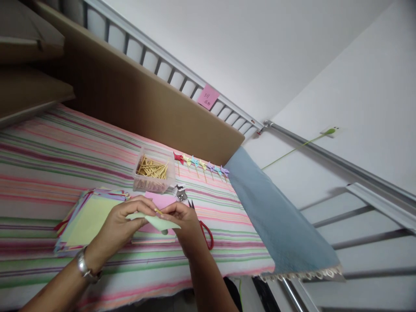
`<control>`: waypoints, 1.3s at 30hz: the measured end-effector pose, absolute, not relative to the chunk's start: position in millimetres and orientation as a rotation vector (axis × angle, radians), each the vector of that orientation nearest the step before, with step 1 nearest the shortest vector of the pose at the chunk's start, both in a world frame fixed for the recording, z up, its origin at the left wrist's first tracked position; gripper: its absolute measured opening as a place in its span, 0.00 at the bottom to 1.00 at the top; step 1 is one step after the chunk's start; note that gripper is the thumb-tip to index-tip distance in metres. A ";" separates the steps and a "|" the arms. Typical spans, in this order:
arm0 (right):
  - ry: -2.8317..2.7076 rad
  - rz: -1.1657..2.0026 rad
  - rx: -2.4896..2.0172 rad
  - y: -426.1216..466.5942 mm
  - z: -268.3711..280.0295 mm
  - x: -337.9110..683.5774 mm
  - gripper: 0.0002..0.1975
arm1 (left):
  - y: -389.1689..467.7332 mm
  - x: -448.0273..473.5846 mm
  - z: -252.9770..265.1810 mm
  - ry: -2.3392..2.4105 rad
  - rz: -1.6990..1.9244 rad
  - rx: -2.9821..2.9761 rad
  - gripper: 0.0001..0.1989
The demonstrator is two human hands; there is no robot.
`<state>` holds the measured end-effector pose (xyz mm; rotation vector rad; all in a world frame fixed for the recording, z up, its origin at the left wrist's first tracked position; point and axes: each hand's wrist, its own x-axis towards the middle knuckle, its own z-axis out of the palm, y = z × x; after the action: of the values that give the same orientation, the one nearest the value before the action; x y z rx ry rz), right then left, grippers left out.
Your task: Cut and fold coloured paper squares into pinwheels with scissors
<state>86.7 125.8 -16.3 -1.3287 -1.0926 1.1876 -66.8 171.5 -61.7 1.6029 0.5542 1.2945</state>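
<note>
A pale green sheet of paper (159,223) is pinched between my left hand (130,214) and my right hand (183,221), slightly bent and raised above the table. At my fingertips shows a small yellow piece (158,211), too little to name. Under my hands lies pink paper (159,200). Red-handled scissors (208,236) rest just right of my right hand, partly hidden by it. Left of my left hand is a stack of coloured paper (89,221), yellow on top. Beyond my hands stands a clear plastic box (138,177) holding many wooden sticks (152,168).
A row of small paper pinwheels (203,164) on sticks lies past the box. Small dark metallic bits (181,193) sit near the scissors. Cardboard (146,95) walls the back of the striped cloth (110,286); a blue cloth (263,216) hangs at the right.
</note>
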 end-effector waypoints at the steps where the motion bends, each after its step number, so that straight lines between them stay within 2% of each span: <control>1: -1.095 1.188 -1.324 125.9 -16.3 86.5 0.09 | 171.5 -66.8 -61.6 0.555 1.291 1.595 0.03; 28: -1.195 1.050 -1.344 123.3 -15.1 85.0 0.04 | 169.1 -65.7 -57.0 0.603 1.227 1.557 0.04; 39: -1.260 0.932 -1.402 120.6 -10.0 82.6 0.06 | 168.6 -65.5 -60.7 0.612 1.234 1.512 0.03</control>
<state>82.6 120.6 -10.0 -1.4022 -1.2598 0.9323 -65.5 168.6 -60.7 1.5119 0.6117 1.2344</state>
